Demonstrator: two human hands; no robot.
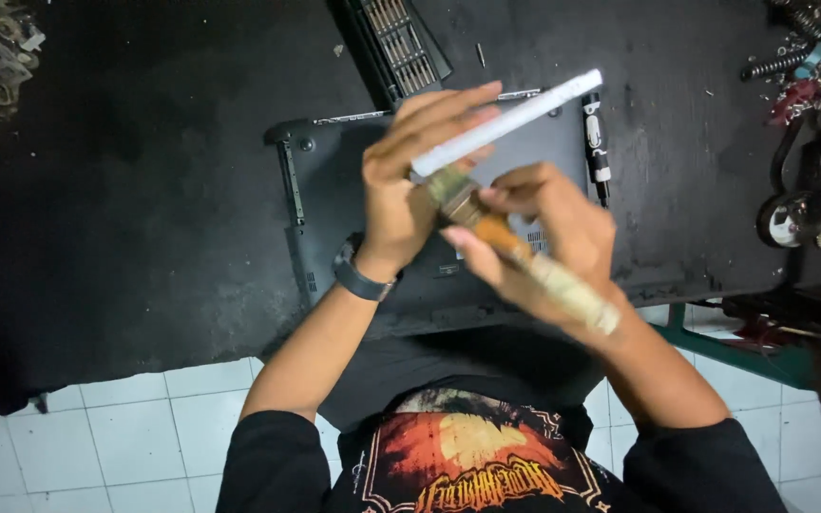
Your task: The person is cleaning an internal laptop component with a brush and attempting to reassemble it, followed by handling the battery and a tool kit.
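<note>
Head view shows both hands raised above a dark laptop base (353, 190) that lies upside down on the black table (144, 190). Left hand (406, 185) has its fingers closed around a white strip (510, 122), which sticks out up and to the right from the grip. Right hand (548, 233) pinches a paintbrush (525, 256) near its metal band; the wooden handle runs down to the right past the palm, and the bristles point toward the left hand, touching the strip's low end. Beyond the right hand, a black screwdriver (596, 147) lies at the laptop edge. Above the left fingers sits a bit set (401, 43).
</note>
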